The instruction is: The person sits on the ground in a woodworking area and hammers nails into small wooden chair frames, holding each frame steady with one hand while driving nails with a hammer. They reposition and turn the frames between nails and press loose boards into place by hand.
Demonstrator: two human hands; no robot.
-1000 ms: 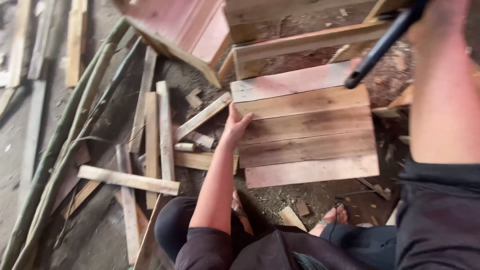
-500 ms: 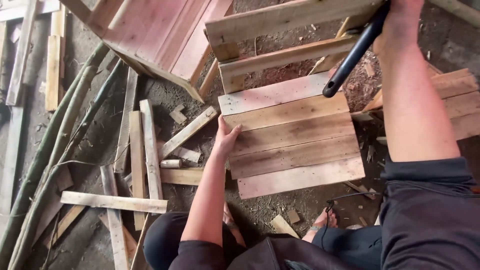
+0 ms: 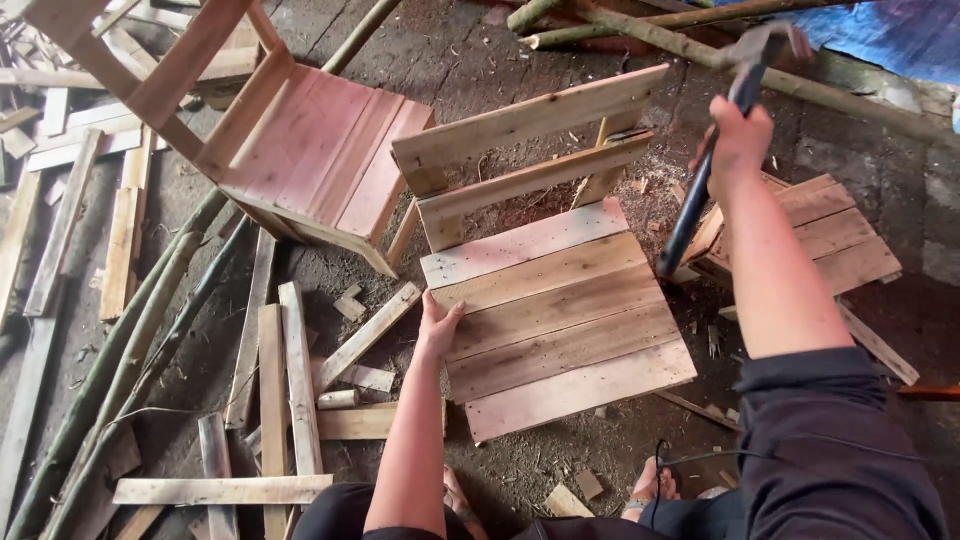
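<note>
Left hand presses flat on the seat's left edge at frame centre; right hand grips a raised hammer, head blurred upper right. Chair lies on the floor; best keep those fingers clear.

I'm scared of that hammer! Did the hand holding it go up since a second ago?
Yes. The right hand has lifted the hammer: its handle tip hung over the slatted seat earlier, and now lies off the seat's right edge.
</note>
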